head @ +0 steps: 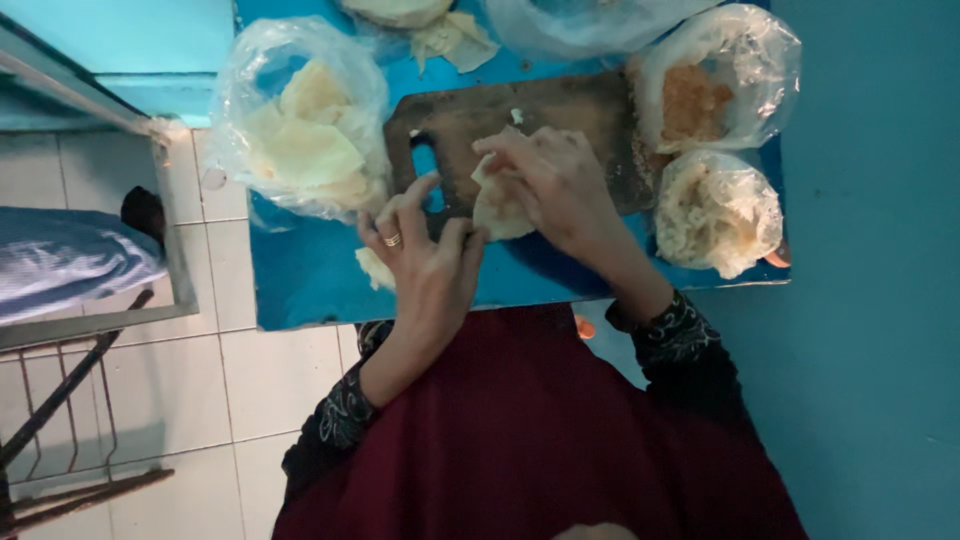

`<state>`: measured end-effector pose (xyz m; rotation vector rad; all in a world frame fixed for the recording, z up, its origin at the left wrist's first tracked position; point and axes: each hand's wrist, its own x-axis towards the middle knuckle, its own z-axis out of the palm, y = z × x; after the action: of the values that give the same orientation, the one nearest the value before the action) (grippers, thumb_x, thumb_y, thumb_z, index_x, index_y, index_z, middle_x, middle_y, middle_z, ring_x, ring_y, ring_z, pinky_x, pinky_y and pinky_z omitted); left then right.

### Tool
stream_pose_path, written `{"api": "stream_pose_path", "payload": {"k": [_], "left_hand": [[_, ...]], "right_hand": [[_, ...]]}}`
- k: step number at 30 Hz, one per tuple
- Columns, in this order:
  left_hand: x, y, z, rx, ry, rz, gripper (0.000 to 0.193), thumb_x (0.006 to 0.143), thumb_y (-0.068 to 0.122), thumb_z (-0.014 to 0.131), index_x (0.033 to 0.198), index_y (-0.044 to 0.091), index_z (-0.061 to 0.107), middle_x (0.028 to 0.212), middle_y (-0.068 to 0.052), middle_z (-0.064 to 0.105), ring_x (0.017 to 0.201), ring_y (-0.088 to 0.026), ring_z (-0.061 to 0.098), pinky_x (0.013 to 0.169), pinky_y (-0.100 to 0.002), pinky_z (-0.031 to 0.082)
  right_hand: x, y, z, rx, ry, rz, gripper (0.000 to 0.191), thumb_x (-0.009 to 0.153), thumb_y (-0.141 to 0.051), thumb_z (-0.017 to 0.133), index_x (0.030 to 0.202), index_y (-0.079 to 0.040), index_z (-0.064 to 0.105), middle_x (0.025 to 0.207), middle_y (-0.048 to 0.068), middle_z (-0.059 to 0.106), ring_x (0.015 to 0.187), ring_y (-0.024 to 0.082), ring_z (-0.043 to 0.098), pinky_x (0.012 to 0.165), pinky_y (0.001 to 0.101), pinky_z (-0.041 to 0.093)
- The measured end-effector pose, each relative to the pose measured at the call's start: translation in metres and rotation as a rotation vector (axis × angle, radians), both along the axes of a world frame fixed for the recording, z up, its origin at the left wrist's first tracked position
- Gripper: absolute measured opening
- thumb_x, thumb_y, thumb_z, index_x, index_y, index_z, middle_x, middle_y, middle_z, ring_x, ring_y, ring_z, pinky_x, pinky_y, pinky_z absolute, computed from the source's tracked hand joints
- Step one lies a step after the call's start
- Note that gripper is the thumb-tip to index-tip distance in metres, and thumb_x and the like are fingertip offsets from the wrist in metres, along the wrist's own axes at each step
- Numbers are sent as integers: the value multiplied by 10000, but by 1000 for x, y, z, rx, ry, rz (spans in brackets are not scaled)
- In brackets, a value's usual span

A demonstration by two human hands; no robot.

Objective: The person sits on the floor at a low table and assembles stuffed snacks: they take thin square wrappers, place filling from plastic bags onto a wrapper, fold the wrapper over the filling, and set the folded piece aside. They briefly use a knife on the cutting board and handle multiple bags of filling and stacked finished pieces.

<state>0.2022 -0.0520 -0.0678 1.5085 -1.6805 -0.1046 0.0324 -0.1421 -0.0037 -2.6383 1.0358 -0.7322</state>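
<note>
A pale, folded dough wrapper [497, 212] is held over a dark wooden cutting board [560, 115] on a blue table [310, 275]. My right hand [560, 185] curls over its upper side, fingers pressing on the fold. My left hand [425, 260], with a ring on one finger, pinches the wrapper's lower left edge. A small pale dough piece [372, 268] lies on the table just left of my left hand.
A plastic bag of pale wrapper sheets [310, 140] sits left of the board. At the right stand a bag of orange-brown filling [700, 100] and a bag of pale shredded filling [715, 210]. More wrappers [455, 40] lie at the top. White floor tiles [280, 380] and a metal rack [70, 420] are at left.
</note>
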Motion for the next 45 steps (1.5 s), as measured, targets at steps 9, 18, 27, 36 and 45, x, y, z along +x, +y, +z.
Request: {"api": "stream_pose_path", "payload": {"k": [9,18,27,36,45], "left_hand": [[4,4,-6,-18,-8,-20,202,866,197,837,912,67,690,1503,-144,457,1330,-377,428,1162,-709,195],[4,5,-5,3,23,-25,206,875,193,833,899,73,667,1492,-144,463,1321,-387,441,1169,-707,192],[4,8,-1,10,46,-49,196,894,217,824,968,82,703,1481,-143,473,1307,-379,462,1179,-693,183],[4,3,-1,-10,17,-41,175,925,219,820,975,72,740,1440,-149,510,1301,-363,463,1186,-666,192],[13,11,15,-106,-9,13,170,934,170,844,1006,38,766,1414,-170,528,1319,-390,458,1204,-584,299]], "right_hand": [[1,22,14,-20,23,-31,370,897,-68,743,1248,-113,635,988,-19,705,967,220,637,978,422,413],[-2,42,14,7,12,-18,226,944,-102,746,1154,-123,667,959,-29,717,948,163,690,1034,410,406],[-10,38,15,26,-102,-174,233,1000,-92,724,1229,-120,689,1022,33,748,981,194,713,1011,401,490],[-51,57,8,26,-132,-377,226,924,-51,771,1144,-73,725,1084,135,738,988,263,706,900,367,533],[-152,-25,34,-214,267,-502,261,930,-53,801,1111,-35,614,979,173,746,915,372,720,767,449,547]]}}
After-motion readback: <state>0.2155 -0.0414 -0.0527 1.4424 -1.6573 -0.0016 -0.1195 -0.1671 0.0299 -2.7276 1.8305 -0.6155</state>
